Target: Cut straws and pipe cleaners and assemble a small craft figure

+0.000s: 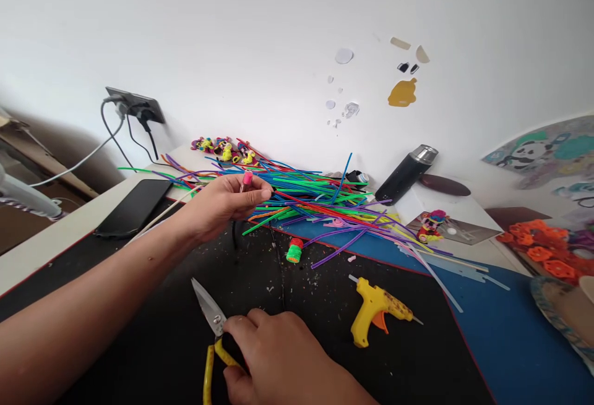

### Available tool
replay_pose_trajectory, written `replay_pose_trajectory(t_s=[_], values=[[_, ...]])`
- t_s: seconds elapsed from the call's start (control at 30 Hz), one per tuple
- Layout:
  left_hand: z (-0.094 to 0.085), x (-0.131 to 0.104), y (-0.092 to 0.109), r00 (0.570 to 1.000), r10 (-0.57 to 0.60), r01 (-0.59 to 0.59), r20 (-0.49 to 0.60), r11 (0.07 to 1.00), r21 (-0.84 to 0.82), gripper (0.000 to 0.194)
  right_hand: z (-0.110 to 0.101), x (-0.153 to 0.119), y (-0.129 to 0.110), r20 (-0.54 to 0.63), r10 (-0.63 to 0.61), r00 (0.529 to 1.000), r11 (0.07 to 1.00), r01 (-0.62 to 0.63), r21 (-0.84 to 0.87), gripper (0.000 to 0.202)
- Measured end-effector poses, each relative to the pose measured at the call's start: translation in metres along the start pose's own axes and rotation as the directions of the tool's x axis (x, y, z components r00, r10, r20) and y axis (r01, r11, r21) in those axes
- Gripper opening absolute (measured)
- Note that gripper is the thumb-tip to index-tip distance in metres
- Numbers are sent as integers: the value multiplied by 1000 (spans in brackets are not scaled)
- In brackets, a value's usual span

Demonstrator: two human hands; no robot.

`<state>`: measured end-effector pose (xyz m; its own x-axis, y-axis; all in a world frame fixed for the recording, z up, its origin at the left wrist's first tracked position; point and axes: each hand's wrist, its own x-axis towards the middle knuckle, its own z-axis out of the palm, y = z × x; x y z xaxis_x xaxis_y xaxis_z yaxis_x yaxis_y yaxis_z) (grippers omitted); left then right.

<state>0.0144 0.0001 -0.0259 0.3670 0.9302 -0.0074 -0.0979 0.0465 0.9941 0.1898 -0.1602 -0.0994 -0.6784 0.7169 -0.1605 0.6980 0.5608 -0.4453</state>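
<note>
My left hand (232,198) is raised over the back edge of the black mat, its fingers closed on a small pink-capped item (247,179), with something dark at the fingertips. Near the front of the mat, my right hand (273,349) is on the yellow-handled scissors (208,305), fingers bent around one handle; the blades point up and left. A small green and red coil (294,250) sits on the mat between the hands. To the right lies a yellow glue gun (378,309) with an orange trigger.
Many colored pipe cleaners (315,191) spread across the back. A black phone (134,208) lies at left, small figures (225,150) behind. A black flask (406,173) leans at the wall. Orange pieces (550,247) and a woven basket (561,324) are at right.
</note>
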Motion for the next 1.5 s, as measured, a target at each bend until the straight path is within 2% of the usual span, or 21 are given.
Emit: replay_pose_trajectory(t_s=[0.23, 0.57, 0.63, 0.73, 0.9, 0.97, 1.2, 1.33, 1.5], values=[[-1, 1, -2, 1000, -16, 16, 13, 1000, -23, 42, -1, -1, 7, -41, 47, 998, 971, -36, 237, 53], [-4, 0, 0, 999, 6, -4, 32, 999, -48, 41, -5, 0, 8, -82, 165, 983, 827, -93, 554, 51], [-5, 1, 1, 1000, 12, -11, 22, 998, -56, 42, -4, 1, 7, -53, 185, 981, 767, -110, 632, 49], [-7, 2, 3, 1000, 14, -14, 2, 997, -71, 42, -6, 1, 3, 44, 205, 978, 622, -165, 765, 46], [-8, 1, 9, 1000, 11, -10, 5, 998, -68, 42, -20, 0, -2, 173, 208, 963, 276, -227, 934, 46], [-8, 0, 10, 1000, 19, -18, 6, 998, -64, 42, -24, 1, -1, 201, 182, 963, 170, -232, 958, 50], [-4, 1, 8, 1000, -5, 6, 10, 998, -57, 49, -20, 4, 8, 253, 122, 960, 101, -266, 959, 59], [-4, 1, 7, 1000, -1, 2, 14, 999, -47, 44, -17, 3, 10, 215, 101, 971, 57, -221, 974, 58], [-11, 1, 10, 1000, 16, -16, 7, 998, -54, 38, -24, 1, 13, 133, 139, 981, -52, -127, 991, 60]])
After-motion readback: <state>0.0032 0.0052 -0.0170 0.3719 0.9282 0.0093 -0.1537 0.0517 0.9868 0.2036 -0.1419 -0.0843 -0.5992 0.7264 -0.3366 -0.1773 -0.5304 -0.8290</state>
